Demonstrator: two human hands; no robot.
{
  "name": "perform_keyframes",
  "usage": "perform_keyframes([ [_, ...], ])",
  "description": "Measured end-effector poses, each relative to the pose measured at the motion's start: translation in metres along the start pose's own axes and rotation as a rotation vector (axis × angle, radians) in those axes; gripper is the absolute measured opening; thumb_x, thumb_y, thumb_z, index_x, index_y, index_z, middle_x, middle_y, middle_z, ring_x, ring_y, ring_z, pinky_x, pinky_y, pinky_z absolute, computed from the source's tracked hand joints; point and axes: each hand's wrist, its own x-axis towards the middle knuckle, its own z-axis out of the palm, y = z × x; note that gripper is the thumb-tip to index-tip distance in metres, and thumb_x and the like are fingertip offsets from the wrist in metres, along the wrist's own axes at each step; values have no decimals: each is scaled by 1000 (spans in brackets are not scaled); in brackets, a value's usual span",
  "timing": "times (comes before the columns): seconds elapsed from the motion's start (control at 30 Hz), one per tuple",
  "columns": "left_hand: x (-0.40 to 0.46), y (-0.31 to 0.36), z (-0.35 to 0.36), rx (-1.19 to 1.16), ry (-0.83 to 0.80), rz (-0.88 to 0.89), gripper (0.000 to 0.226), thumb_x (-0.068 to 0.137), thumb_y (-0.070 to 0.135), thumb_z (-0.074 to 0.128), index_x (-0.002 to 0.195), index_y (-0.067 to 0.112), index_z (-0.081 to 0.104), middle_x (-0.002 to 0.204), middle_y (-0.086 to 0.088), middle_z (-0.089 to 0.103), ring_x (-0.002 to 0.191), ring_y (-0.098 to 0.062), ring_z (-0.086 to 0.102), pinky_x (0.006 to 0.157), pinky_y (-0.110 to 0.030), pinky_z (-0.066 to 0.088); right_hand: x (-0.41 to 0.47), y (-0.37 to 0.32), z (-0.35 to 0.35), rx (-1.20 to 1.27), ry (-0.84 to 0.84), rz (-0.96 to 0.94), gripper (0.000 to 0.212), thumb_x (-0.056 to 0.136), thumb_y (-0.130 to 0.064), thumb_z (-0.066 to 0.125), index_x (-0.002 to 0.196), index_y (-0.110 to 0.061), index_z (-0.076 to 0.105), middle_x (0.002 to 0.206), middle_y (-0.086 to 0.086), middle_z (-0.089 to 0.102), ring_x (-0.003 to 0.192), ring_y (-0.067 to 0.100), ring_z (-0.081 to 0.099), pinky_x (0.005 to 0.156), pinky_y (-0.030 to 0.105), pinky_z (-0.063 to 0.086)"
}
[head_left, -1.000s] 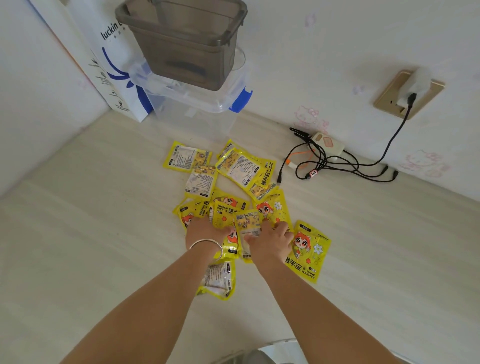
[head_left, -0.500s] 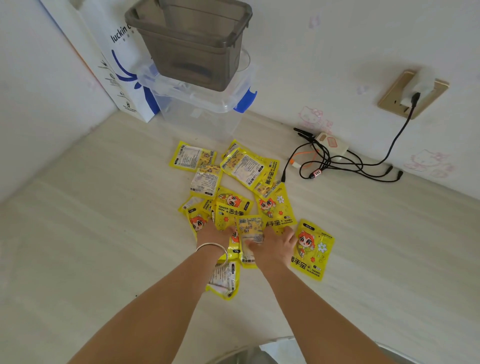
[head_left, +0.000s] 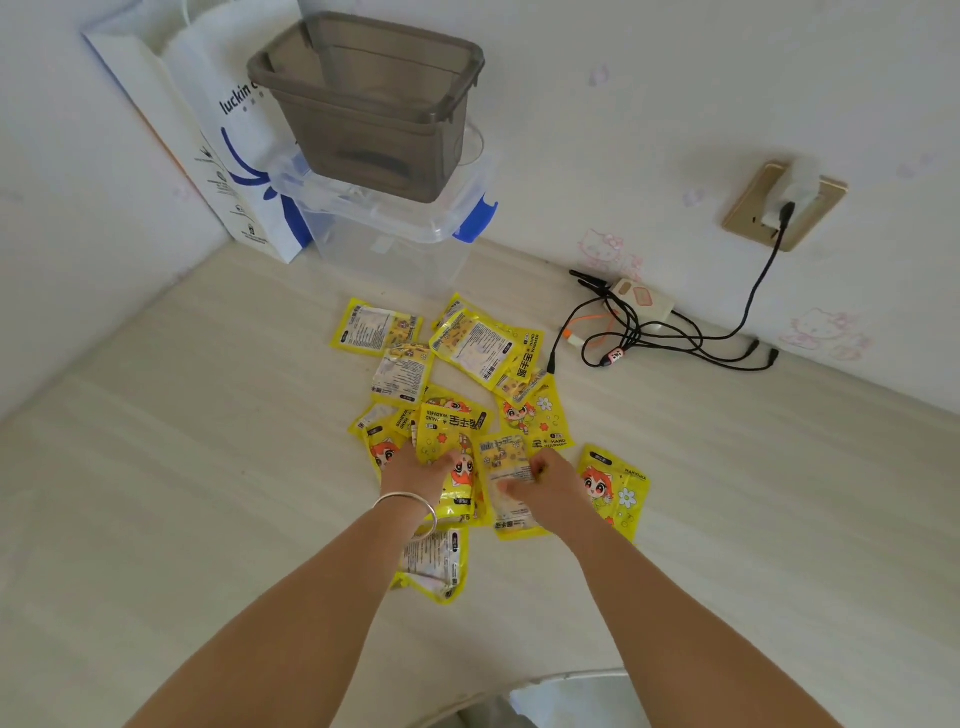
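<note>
Several yellow hand-warmer packets (head_left: 480, 345) lie scattered in a loose heap on a pale wood-grain surface (head_left: 156, 467). My left hand (head_left: 413, 475), with a bangle on the wrist, grips one packet (head_left: 452, 426) by its near end; its printed front tilts up above the heap. My right hand (head_left: 553, 483) pinches another packet (head_left: 506, 460) between thumb and fingers, label side up. A cartoon-printed packet (head_left: 615, 488) lies flat just right of my right hand. Another packet (head_left: 434, 564) lies partly under my left forearm.
A grey open bin (head_left: 374, 104) sits on a clear lidded box (head_left: 384, 249) with blue clasps at the back wall, beside a white paper bag (head_left: 223, 145). Tangled black cables (head_left: 649, 338) and a small charger (head_left: 641, 299) run to a wall socket (head_left: 784, 205).
My left hand has taken hold of a packet and raised its far end off the heap. My right hand stays on its packet with little movement.
</note>
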Motion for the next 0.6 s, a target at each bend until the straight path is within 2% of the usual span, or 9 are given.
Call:
perform_keyframes([
  [0.13, -1, 7, -9, -171, 7, 0, 41, 84, 33, 66, 118, 10, 61, 117, -10, 66, 109, -31, 60, 90, -37, 46, -4, 17, -25, 423, 70, 75, 21, 83, -21, 70, 79, -21, 49, 94, 9, 62, 76, 24, 59, 66, 34, 47],
  [0.23, -8, 16, -9, -218, -63, 40, 42, 87, 33, 64, 121, 10, 59, 119, -8, 64, 112, -29, 58, 86, -32, 42, -15, 22, -42, 760, 38, 163, 12, 88, -14, 64, 92, -18, 54, 94, 11, 65, 71, 27, 65, 63, 38, 55],
  [0.33, -21, 29, 1, -251, -204, 27, 48, 88, 29, 62, 131, 9, 51, 132, -6, 57, 117, -28, 54, 96, -34, 42, -25, 28, -52, 912, 59, 159, 22, 91, -13, 60, 112, -12, 52, 93, 11, 66, 72, 26, 65, 64, 41, 57],
  [0.43, -40, 41, 19, -280, -371, 61, 33, 90, 15, 58, 123, 8, 57, 122, -7, 61, 92, -19, 54, 73, -24, 40, -44, 37, -61, 1077, 137, 130, 23, 93, -12, 57, 115, -11, 50, 90, 9, 65, 71, 24, 64, 43, 28, 54],
  [0.47, -46, 43, 28, -274, -427, 77, 33, 90, 13, 58, 123, 9, 56, 121, -7, 60, 91, -16, 50, 72, -23, 38, -50, 45, -64, 1132, 165, 116, 25, 93, -13, 56, 118, -12, 50, 92, 9, 65, 73, 23, 64, 42, 26, 53],
  [0.53, -62, 47, 44, -248, -520, 112, 31, 90, 11, 59, 120, 16, 52, 111, -1, 55, 100, -13, 45, 81, -25, 35, -64, 64, -69, 1219, 218, 90, 33, 93, -13, 56, 126, -17, 51, 100, 8, 66, 77, 23, 65, 48, 28, 54],
  [0.6, -76, 48, 65, -157, -589, 174, 21, 87, 14, 64, 105, 16, 54, 102, 0, 56, 105, -16, 54, 75, -25, 38, -80, 87, -74, 1272, 291, 99, 35, 93, -15, 55, 128, -20, 52, 100, 6, 66, 77, 21, 65, 54, 28, 52],
])
